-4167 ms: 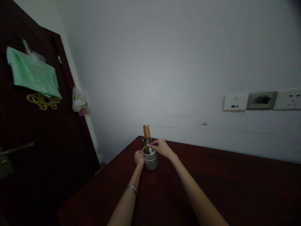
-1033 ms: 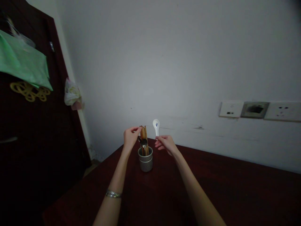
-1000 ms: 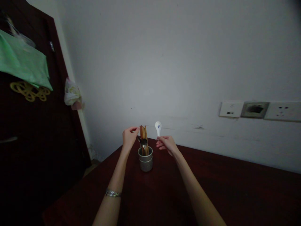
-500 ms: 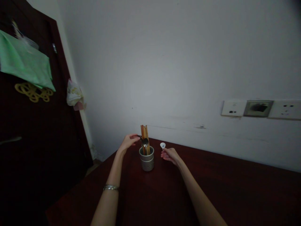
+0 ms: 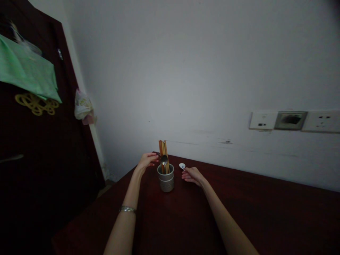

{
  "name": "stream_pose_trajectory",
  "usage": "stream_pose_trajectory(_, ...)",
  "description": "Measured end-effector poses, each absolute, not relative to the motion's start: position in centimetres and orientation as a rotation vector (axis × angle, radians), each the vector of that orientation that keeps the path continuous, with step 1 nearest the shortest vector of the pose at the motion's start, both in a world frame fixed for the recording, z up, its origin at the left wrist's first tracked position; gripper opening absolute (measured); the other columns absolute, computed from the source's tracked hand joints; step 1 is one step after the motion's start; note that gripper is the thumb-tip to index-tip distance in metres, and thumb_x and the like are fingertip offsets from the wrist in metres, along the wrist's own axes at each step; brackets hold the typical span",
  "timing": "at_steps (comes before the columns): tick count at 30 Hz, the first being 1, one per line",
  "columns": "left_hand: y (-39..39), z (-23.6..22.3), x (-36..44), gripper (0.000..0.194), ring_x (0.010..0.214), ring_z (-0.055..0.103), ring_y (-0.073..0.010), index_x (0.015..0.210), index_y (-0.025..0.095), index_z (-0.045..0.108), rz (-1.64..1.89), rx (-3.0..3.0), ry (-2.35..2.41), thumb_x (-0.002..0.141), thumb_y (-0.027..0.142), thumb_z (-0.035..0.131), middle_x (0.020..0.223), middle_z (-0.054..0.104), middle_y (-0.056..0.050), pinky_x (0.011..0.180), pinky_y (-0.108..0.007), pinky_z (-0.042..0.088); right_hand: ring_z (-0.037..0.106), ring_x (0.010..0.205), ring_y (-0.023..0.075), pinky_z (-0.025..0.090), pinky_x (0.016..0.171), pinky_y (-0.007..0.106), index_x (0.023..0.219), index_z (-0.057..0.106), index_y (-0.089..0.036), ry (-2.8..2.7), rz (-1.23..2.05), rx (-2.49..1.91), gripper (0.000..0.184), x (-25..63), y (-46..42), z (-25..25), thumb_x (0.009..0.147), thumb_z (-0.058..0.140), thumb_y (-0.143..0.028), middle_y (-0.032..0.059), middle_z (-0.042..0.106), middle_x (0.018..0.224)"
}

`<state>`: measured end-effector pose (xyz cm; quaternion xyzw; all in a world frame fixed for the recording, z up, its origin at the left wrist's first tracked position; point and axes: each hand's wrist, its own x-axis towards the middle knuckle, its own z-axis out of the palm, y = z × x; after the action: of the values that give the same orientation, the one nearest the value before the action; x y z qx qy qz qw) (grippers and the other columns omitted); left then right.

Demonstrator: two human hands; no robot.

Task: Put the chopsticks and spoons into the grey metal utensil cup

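Note:
A grey ribbed utensil holder stands upright on the dark red table, with several wooden chopsticks and a metal spoon sticking up from it. Just left of its rim, my left hand is closed on a thin dark utensil; the kind cannot be made out, and part of it lies against the chopsticks. To the right of the holder, my right hand pinches a small white spoon by its handle. The bowl of that spoon has a blue mark and points left toward the holder.
The dark red table meets a white wall at the back. Sockets and a switch panel are on the wall at right. A dark door with a green cloth stands at left, beside a hanging plastic bag.
The white spoon has tipped left and lower in my right hand. My left hand has shifted slightly right, closer to the chopsticks. The holder has stayed in place.

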<state>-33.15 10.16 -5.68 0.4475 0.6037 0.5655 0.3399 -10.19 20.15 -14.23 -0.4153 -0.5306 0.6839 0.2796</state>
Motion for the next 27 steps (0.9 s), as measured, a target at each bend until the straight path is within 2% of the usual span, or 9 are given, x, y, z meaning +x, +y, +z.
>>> stream_pose_trajectory(14,10.2,-4.8,-32.1,0.024,0.061,0.062,-0.0143,0.075,0.012,0.064,1.541,1.186,1.563,0.059,0.029,0.069,0.069,0.066,-0.008,0.046,-0.019,0.038,0.063,0.053,0.0135,0.05,0.046,0.017,0.077,0.056,-0.005,-1.491,1.794,-1.172,0.032,-9.7,20.7,-15.1,0.081,0.048,-0.035,0.0128,0.065,0.062)
stream_pose_trajectory(24,9.5,-2.7,-30.7,0.022,0.056,0.062,-0.0127,0.078,0.01,0.063,1.713,1.236,1.55,0.063,0.025,0.066,0.076,0.067,-0.01,0.042,-0.017,0.039,0.065,0.057,0.0161,0.051,0.047,0.019,0.076,0.056,-0.006,-1.628,1.618,-1.273,0.033,-9.3,20.4,-14.5,0.082,0.044,-0.035,0.0147,0.066,0.065)
stream_pose_trajectory(27,9.2,-1.8,-30.3,0.022,0.053,0.061,-0.0127,0.08,0.009,0.063,1.763,1.243,1.536,0.064,0.024,0.066,0.074,0.067,-0.01,0.04,-0.017,0.038,0.063,0.051,0.0168,0.05,0.047,0.023,0.073,0.057,-0.007,-1.705,1.456,-1.351,0.031,-8.5,20.5,-13.7,0.081,0.044,-0.034,0.0128,0.065,0.059)
